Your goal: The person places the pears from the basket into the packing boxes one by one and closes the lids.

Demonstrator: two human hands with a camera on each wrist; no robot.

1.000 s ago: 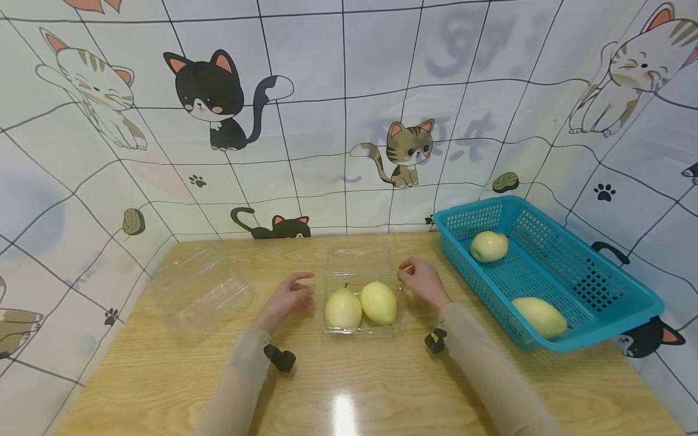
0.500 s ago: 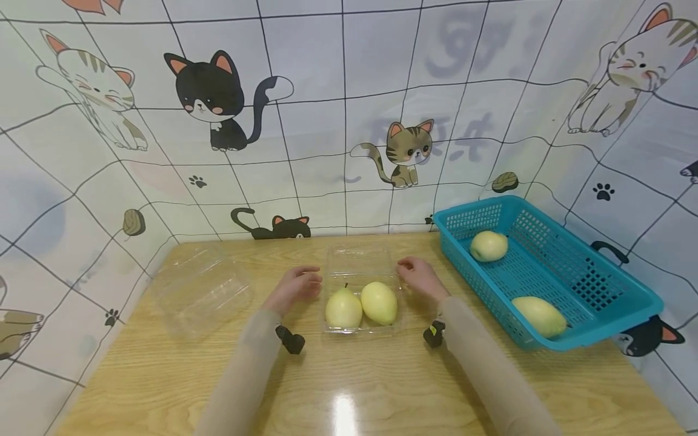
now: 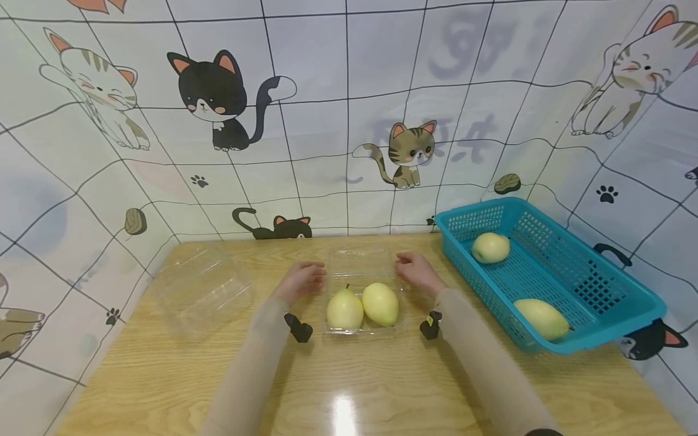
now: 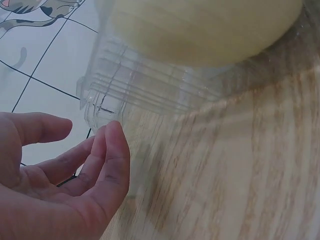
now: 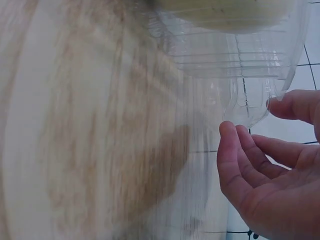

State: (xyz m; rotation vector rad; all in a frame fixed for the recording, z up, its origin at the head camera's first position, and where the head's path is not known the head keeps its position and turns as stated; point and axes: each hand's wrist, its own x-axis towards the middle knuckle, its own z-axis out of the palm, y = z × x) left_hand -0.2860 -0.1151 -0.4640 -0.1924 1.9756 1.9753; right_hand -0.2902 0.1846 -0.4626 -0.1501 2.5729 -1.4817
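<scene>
Fingers beside clear container, thumb apparently touching edge; yellowish fruit inside; wooden tabletop.

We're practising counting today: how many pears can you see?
4: a left pear and right pear in the clear container, plus a far pear and near pear in the blue basket.

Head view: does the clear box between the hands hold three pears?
No, the clear box holds just two, a left pear and a right pear.

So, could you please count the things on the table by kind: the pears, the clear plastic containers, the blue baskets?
Pears: 4
Clear plastic containers: 2
Blue basket: 1
Total: 7
</scene>
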